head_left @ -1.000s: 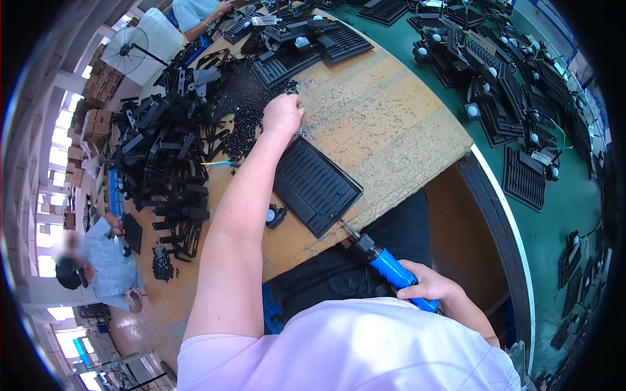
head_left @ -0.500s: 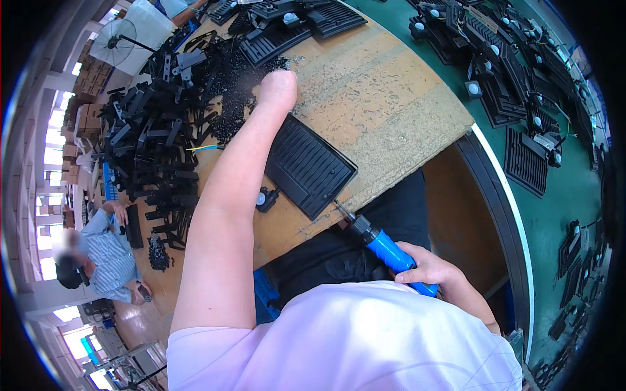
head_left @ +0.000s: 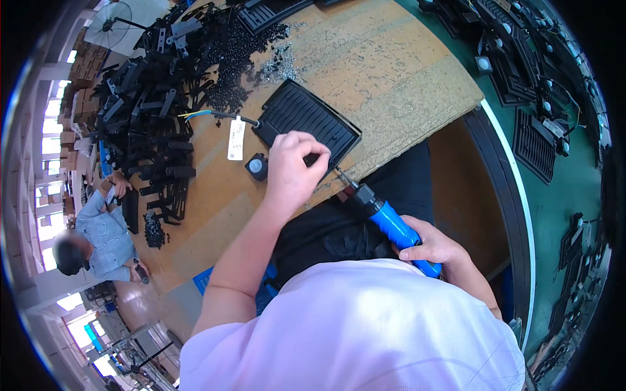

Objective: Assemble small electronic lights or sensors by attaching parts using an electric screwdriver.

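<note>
My left hand (head_left: 293,168) hovers over the near-left part of a black ribbed lamp housing (head_left: 306,116), thumb and fingers pinched together; anything between the fingertips is too small or hidden to make out. A blue power screwdriver (head_left: 395,225) is wrapped in my right hand (head_left: 433,244), its bit pointing at the housing's near corner by the table edge. I cannot tell whether the bit touches the housing. From the housing's left side runs a black cable (head_left: 225,115) with coloured wire ends and a white tag (head_left: 236,139). A small round-faced sensor (head_left: 257,167) sits left of my left hand.
Black screws (head_left: 228,65) and silver screws (head_left: 280,64) lie heaped beyond the housing on the wooden table (head_left: 404,98). Black brackets (head_left: 140,124) pile up at left. More lamp housings (head_left: 535,143) lie on the green surface at right. Another person (head_left: 107,228) works at far left.
My left hand has come back from the screw heap to above the housing, fingers pinched. My right hand still holds the screwdriver near the same corner.
</note>
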### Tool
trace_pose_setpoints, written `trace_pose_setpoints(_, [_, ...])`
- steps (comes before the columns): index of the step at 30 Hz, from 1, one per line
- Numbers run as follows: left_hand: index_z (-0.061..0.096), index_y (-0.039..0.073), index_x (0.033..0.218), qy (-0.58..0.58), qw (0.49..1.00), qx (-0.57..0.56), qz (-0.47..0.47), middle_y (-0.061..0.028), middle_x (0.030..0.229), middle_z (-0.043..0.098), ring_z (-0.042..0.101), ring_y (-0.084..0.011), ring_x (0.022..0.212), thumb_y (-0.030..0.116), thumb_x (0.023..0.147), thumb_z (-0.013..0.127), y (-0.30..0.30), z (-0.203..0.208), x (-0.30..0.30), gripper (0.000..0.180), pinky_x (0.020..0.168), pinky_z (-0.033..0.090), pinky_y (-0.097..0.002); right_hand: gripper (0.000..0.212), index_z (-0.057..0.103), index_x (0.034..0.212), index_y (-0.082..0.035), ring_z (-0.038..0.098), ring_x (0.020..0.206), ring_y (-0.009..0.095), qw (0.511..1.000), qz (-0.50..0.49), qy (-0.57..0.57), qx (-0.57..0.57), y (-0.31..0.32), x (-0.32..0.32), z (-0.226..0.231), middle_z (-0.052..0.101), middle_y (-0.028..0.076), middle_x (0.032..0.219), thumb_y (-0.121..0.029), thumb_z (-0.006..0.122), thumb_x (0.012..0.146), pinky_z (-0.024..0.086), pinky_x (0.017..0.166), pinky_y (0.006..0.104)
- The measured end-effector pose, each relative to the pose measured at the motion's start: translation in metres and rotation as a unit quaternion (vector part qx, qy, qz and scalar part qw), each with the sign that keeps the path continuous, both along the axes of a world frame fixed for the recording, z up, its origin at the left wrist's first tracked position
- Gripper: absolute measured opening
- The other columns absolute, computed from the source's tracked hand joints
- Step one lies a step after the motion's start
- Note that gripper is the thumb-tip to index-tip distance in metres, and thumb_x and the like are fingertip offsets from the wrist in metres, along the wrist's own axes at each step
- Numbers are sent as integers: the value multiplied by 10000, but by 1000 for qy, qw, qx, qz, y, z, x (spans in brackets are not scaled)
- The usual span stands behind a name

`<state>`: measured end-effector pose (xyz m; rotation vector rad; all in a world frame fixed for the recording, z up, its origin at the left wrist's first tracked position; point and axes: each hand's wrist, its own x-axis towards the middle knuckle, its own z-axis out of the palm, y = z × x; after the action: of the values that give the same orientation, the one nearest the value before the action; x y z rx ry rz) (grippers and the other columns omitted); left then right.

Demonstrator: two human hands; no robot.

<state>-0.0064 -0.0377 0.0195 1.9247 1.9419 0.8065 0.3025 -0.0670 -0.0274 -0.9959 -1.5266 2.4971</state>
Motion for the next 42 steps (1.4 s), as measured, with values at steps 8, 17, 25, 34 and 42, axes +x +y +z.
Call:
trace_pose_setpoints(8, [725, 105, 765, 35, 997, 45, 57, -44, 1065, 636, 532, -260, 1074, 81, 720, 741, -20, -14, 14, 54, 935, 424, -383, 812, 443, 1350, -15, 570, 968, 200, 1000, -5, -7, -4, -1, -3, 2, 595, 98, 1021, -370, 813, 721, 448, 894, 345])
trace_pose_setpoints(17, [723, 100, 771, 14, 997, 58, 47, -47, 1086, 636, 533, -255, 1096, 72, 733, 731, -22, -17, 18, 48, 957, 414, -392, 827, 424, 1382, -17, 550, 1067, 239, 1000, 7, -12, 3, -2, -2, 6, 580, 128, 1120, -393, 787, 740, 418, 957, 363])
trace_pose_setpoints(25, [723, 125, 825, 38, 999, 12, -7, -22, 1061, 639, 539, -247, 1068, 72, 721, 733, -15, -5, 6, 117, 941, 414, -381, 828, 436, 1370, -19, 575, 1024, 240, 1000, 10, -8, -3, 0, -3, 3, 604, 122, 1057, -393, 795, 725, 437, 935, 374])
trace_pose_setpoints(34, [731, 121, 941, 26, 992, 11, -119, -52, 1072, 630, 549, -264, 1052, 53, 768, 686, -1, 4, -16, 191, 943, 414, -389, 754, 426, 1353, -24, 616, 877, 188, 1000, 10, -12, 0, 4, -1, -5, 610, 99, 943, -320, 758, 745, 471, 861, 347])
trace_pose_setpoints(42, [675, 158, 1175, 185, 972, 135, -51, -69, 1235, 604, 530, -284, 1141, 3, 869, 525, 30, -17, -4, 374, 953, 407, -403, 739, 401, 1360, -18, 625, 704, 155, 999, 20, 1, -41, 10, -5, -2, 599, 81, 862, -257, 762, 761, 506, 738, 323])
